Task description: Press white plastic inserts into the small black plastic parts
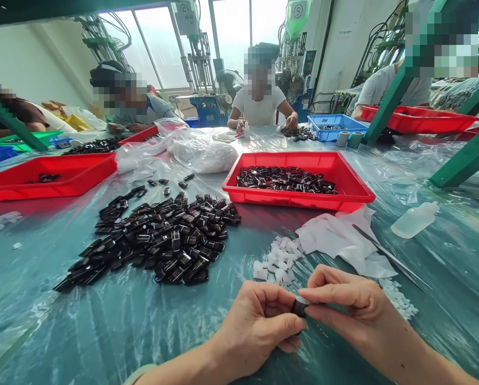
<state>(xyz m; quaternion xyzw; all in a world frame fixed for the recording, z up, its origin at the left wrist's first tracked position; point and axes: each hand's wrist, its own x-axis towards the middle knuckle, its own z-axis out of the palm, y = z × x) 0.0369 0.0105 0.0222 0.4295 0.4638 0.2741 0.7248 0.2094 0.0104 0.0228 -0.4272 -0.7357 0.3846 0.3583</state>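
Note:
My left hand is closed around a small black part with a pale top, low in the head view. Against the part's right side, my right hand has its thumb and index finger pinched at the pale top; whether a separate small piece is between them is too small to tell. Just beyond my hands lie small white pieces and a crumpled white cloth. Metal tweezers rest partly on the cloth. A large pile of glossy black parts spreads over the table to the left.
A red tray with black parts stands ahead, another red tray at the left. At the right are a translucent bottle, tiny white pieces and green posts. Several people sit around the plastic-covered table.

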